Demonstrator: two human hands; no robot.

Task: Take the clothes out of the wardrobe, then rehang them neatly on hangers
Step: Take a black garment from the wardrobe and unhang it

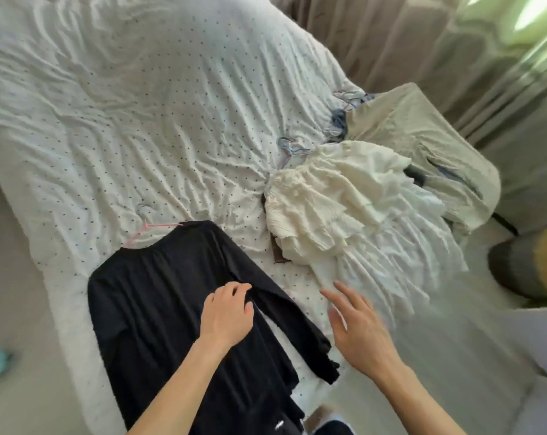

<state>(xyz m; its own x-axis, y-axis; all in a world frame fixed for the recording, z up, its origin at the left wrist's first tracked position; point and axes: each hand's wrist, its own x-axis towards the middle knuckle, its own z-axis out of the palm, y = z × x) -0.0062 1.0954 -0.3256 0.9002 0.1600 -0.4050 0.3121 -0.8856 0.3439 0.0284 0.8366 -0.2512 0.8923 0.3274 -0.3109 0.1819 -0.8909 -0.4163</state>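
A black long-sleeved top (159, 296) lies flat on the dotted white bedspread (140, 120), with a pink hanger (146, 231) poking out of its neck. My left hand (226, 315) rests on the top near its right armpit, fingers curled down onto the cloth; whether it pinches the fabric I cannot tell. My right hand (357, 328) hovers open over the bedspread just right of the black sleeve, fingers spread. A cream ruffled garment (328, 205) is heaped to the right, on a white pleated one (400, 259).
Beige trousers (422, 146) lie at the bed's far right corner over something blue. Loose wire hangers (289, 149) lie beside the cream heap, with more hangers (349, 97) farther back. Brown curtains (407, 36) hang behind. A grey and yellow cushion (535, 265) sits at the right.
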